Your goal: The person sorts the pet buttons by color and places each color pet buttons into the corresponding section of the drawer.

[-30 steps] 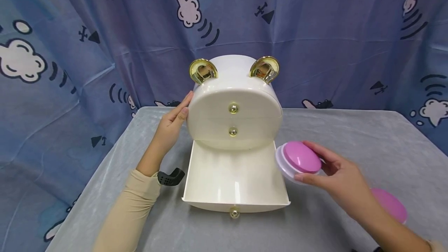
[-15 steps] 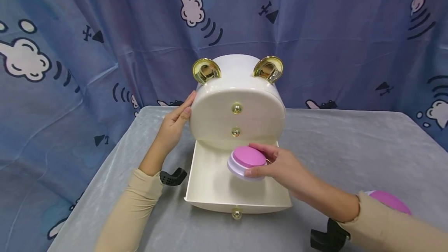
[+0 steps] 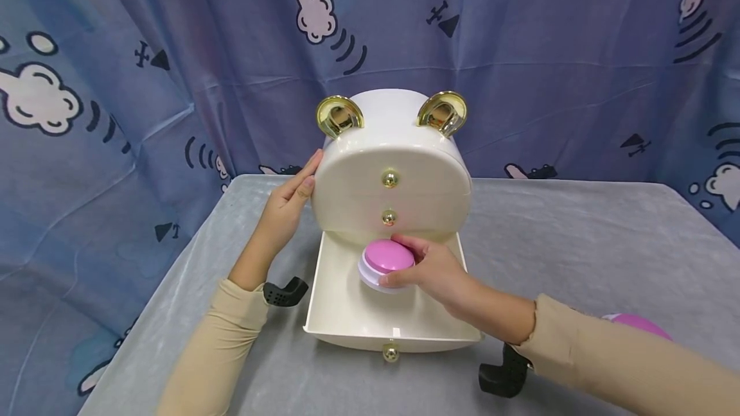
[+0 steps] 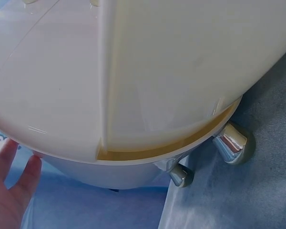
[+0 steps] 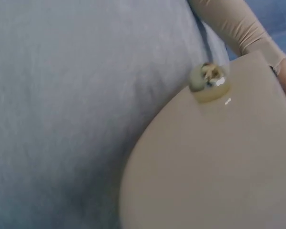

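A white cabinet (image 3: 352, 165) with gold ears and gold knobs stands on the table, its bottom drawer (image 3: 341, 313) pulled out towards me. My left hand (image 3: 280, 217) rests along the cabinet's left side with straight fingers; the left wrist view shows its fingertips (image 4: 32, 167) at the cabinet's edge. Over the drawer, my right hand (image 3: 442, 275) pinches a round white case with a pink top (image 3: 388, 255) between thumb and fingers. Whether the case touches the drawer floor, I cannot tell. The right wrist view shows the drawer front (image 5: 205, 162) and its knob (image 5: 210, 81), but not the hand.
Another pink-topped round object (image 3: 638, 323) lies on the grey cloth at the right, partly hidden by the right sleeve (image 3: 613, 352). A patterned blue curtain (image 3: 393, 24) hangs behind the table. Gold feet (image 4: 232, 143) show under the cabinet.
My right hand has carried the round case leftwards, from beside the drawer to over its middle, and slightly farther left since half a second ago. The left hand has stayed on the cabinet.
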Tool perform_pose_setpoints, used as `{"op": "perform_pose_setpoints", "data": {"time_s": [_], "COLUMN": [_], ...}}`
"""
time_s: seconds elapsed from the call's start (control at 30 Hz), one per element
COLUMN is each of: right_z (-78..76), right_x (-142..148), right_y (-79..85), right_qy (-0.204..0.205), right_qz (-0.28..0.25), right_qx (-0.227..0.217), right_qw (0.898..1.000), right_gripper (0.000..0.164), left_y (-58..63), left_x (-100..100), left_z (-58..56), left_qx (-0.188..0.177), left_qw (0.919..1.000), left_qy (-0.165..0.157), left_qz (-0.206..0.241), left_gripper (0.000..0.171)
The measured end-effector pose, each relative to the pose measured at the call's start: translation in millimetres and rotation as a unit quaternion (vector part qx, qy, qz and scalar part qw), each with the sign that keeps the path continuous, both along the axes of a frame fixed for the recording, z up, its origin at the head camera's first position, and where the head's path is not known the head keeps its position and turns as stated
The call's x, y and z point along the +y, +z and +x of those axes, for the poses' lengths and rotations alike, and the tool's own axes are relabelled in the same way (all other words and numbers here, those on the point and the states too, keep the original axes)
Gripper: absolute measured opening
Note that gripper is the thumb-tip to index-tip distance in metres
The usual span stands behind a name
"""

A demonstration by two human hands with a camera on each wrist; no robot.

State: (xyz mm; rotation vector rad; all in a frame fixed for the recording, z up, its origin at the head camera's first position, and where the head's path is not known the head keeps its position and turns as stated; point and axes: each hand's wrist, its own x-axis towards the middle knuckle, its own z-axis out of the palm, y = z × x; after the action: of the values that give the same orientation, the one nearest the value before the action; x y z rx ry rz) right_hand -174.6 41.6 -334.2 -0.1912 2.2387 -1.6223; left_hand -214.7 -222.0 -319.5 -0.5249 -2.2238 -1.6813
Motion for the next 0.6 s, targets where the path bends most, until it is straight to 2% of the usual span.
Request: {"op": "perform_pose_setpoints", "data": {"time_s": [0.33,0.6], "right_z": [-14.3,-17.1], "right_x": [-8,-14], "right_y": [-18.1,-22.4], "right_qy": [0.008,0.022], "right_qz": [0.054,0.083], "right_qx": [0.073,0.086], "right_qw": [0.996,0.993], "right_gripper": [0.079,0.081], "left_y": [-2.0,-1.7], "left_x": [0,-1], "left_z": [-1.1,-2.0], "left_qx": [-0.005,0.0], "left_qw": [1.0,1.0], "left_qy": [-0.005,-0.001], "left_qz": [-0.002,0.001], "left_gripper": [0.044,0.044]}}
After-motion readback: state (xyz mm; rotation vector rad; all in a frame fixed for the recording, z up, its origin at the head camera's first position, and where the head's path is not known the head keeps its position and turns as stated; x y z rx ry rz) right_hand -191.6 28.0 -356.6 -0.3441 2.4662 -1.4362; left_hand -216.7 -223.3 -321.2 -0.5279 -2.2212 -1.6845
